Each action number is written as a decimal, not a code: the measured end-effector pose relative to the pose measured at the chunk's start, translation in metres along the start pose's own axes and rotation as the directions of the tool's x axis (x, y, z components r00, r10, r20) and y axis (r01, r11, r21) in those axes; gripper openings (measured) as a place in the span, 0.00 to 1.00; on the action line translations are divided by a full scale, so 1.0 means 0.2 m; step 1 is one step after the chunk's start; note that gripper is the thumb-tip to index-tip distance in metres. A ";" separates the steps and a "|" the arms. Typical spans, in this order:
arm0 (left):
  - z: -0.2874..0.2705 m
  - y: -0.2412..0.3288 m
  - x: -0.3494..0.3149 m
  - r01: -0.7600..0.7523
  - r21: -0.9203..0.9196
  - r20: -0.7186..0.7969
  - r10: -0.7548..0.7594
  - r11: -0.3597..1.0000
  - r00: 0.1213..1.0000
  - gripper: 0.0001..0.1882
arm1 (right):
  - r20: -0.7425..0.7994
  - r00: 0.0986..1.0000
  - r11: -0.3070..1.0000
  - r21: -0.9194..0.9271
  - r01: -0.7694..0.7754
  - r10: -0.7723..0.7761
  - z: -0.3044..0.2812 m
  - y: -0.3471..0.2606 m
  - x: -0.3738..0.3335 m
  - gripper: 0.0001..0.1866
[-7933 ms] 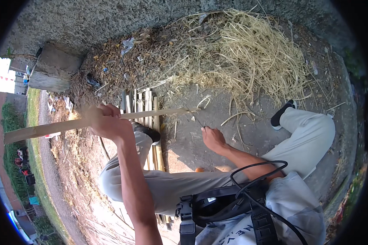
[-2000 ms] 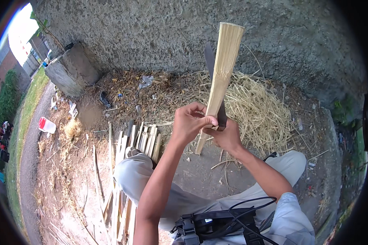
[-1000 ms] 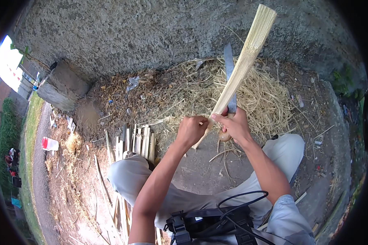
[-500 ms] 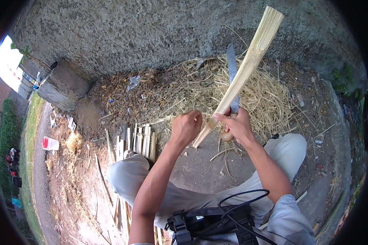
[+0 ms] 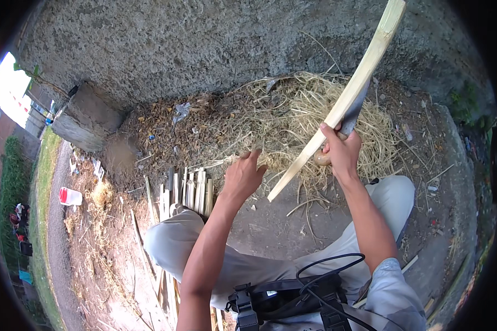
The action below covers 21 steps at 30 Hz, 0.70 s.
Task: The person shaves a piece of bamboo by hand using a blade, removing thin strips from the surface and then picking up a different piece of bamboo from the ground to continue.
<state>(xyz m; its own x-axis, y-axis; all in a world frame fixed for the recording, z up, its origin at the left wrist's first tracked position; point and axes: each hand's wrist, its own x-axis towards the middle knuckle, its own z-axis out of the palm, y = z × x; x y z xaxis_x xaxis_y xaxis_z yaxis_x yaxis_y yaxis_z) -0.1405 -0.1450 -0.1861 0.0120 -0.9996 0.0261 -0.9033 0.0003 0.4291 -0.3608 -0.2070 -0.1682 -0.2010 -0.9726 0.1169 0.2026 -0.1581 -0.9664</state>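
My right hand (image 5: pixel 343 150) is closed round the wooden handle (image 5: pixel 322 159) of a long knife, and its thumb presses a pale split bamboo strip (image 5: pixel 342 102) against it. The strip slants from low in front of me up to the wall at the far right. Behind it the knife blade (image 5: pixel 357 103) shows only in part. My left hand (image 5: pixel 243 175) hovers beside the strip's lower end (image 5: pixel 276 190), apart from it, with thumb and fingers spread and nothing between them.
Beyond my hands lies a heap of curly shavings (image 5: pixel 364 129) by a rough wall (image 5: pixel 204 49). Several split pieces (image 5: pixel 193 190) lie beside my left knee. Farther left are a concrete block (image 5: pixel 88 118) and a red-and-white container (image 5: pixel 70 196). A black strap bag (image 5: pixel 287 298) rests at my waist.
The right hand has shifted right and up with the knife and strip, and the strip has turned to show its narrow edge. My left hand has opened and moved slightly left.
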 end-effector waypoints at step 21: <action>-0.02 -0.15 0.00 -0.062 0.022 -0.258 0.065 0.998 0.964 0.40 | -0.193 0.977 0.725 0.686 0.068 0.091 -0.56 -0.37 0.26 0.10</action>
<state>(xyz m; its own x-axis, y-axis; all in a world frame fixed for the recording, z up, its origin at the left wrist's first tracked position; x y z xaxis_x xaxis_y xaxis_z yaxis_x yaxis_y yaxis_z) -0.1119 -0.1457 -0.1960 0.0632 -0.9560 0.2863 -0.9113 0.0617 0.4071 -0.4926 -0.2274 -0.1165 -0.3630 -0.9316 -0.0176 0.7903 -0.2978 -0.5355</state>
